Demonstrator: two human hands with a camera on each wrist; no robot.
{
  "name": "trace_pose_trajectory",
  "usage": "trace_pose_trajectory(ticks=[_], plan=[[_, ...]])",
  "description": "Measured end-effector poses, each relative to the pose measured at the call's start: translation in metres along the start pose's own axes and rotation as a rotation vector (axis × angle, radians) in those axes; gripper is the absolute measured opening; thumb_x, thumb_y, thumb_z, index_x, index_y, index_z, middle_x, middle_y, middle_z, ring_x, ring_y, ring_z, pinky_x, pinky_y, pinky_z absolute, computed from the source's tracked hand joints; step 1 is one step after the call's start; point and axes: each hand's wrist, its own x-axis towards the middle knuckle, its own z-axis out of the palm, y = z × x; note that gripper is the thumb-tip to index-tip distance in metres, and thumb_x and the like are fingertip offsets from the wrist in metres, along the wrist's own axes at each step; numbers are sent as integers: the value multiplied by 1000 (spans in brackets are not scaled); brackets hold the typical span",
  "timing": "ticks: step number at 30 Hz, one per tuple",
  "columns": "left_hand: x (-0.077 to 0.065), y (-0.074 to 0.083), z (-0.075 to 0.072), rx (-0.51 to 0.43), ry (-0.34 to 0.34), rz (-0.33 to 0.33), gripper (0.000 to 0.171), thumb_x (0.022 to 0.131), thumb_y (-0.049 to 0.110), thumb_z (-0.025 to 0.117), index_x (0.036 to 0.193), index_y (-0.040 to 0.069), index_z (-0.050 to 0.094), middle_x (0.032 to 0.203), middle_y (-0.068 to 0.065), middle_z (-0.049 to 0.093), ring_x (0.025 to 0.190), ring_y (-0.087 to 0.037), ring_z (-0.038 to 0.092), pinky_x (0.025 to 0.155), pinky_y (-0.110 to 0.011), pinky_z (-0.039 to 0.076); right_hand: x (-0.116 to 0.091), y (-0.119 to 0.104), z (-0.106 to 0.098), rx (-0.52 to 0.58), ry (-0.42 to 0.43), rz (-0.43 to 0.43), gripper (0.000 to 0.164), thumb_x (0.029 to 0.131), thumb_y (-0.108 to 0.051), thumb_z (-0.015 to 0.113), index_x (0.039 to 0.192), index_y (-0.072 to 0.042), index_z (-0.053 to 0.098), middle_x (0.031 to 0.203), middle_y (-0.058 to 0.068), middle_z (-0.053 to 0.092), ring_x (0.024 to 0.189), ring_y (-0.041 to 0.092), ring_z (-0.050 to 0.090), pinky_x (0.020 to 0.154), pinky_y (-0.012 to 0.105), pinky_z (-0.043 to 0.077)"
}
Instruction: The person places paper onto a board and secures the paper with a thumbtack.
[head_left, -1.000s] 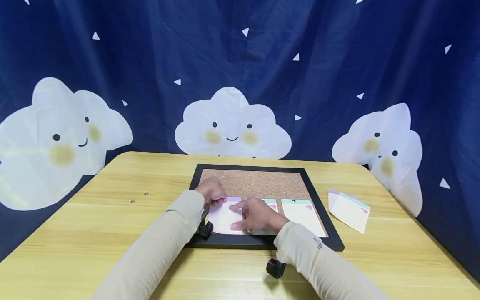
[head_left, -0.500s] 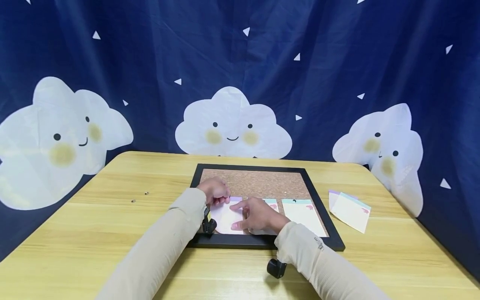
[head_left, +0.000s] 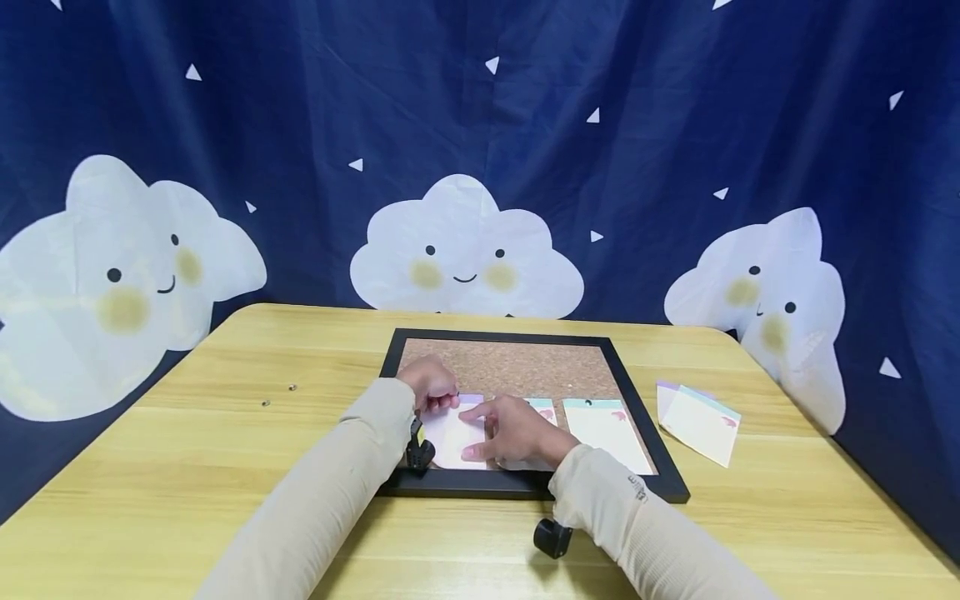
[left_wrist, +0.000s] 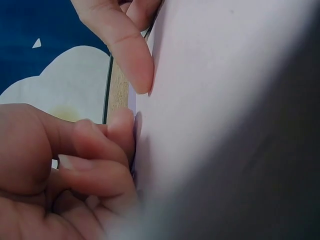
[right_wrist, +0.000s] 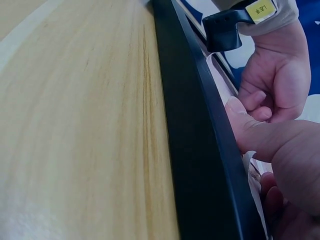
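Note:
A black-framed cork board [head_left: 517, 367] lies on the table. On its lower left is a note sheet [head_left: 453, 437] with a lilac top strip. My left hand [head_left: 429, 385] has its fingertips at that strip, thumb and finger pinched together around a small dark thumbtack, mostly hidden by the fingers. In the left wrist view, the curled fingers [left_wrist: 95, 165] press close against the sheet. With thumb and index finger spread apart, my right hand [head_left: 517, 432] rests on the same sheet and holds it flat. It covers much of a mint-topped sheet [head_left: 542, 406].
Another mint-topped sheet [head_left: 603, 429] with a dark tack sits at the board's right. Two overlapping loose sheets [head_left: 705, 425] lie on the table beyond the frame. Two small metallic tacks [head_left: 292, 387] are on the table at left. A cloud-printed curtain [head_left: 465, 100] hangs behind.
My left hand has shifted slightly to the right along the lilac strip, its fingers still pinched. My right hand stays in place on the sheet.

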Motion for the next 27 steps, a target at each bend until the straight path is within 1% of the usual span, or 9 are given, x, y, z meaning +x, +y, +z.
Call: trace_pose_trajectory(ticks=[6, 15, 17, 27], plan=[[-1, 2, 1, 69, 32, -17, 32, 90, 2, 56, 59, 4, 63, 49, 0, 46, 41, -8, 37, 39, -18, 27, -1, -1, 0, 0, 5, -5, 49, 76, -23, 84, 121, -8, 69, 59, -1, 58, 56, 10, 50, 63, 25, 46], [1, 3, 2, 90, 43, -29, 32, 90, 2, 56, 59, 4, 63, 49, 0, 46, 41, -8, 37, 40, -19, 28, -1, 0, -1, -19, 12, -15, 48, 77, -24, 84, 120, -10, 69, 61, -2, 57, 58, 11, 49, 63, 25, 46], [1, 4, 3, 106, 53, -30, 32, 90, 3, 56, 59, 4, 63, 49, 0, 46, 41, -8, 36, 40, -19, 28, -1, 0, -1, -23, 15, -17, 48, 76, -24, 84, 120, -10, 70, 62, -2, 56, 59, 11, 49, 63, 26, 45], [3, 1, 4, 162, 87, -24, 28, 87, 2, 57, 60, 4, 65, 49, 0, 46, 41, -9, 37, 39, -19, 29, -1, 1, 0, 10, 5, -13, 49, 76, -23, 84, 121, -8, 69, 59, -1, 58, 54, 10, 49, 65, 25, 47]])
